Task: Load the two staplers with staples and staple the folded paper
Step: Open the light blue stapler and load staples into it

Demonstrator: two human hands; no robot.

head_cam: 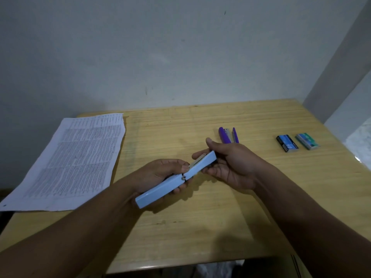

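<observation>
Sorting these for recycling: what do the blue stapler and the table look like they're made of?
Blue stapler: smooth pale-blue shell, painted metal or plastic, unclear which; bare grey metal shows inside. Table: light wood or wood-look laminate, with visible grain lines.

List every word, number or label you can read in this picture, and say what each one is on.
"10": on the dark blue staple box, in large white print.
Other print on that box: too small to read.
Label on the teal staple box: blurred, unreadable.
Printed sheet of paper: dense lines of text, too small to read.
Light blue stapler and purple stapler: no readable marking.
</observation>
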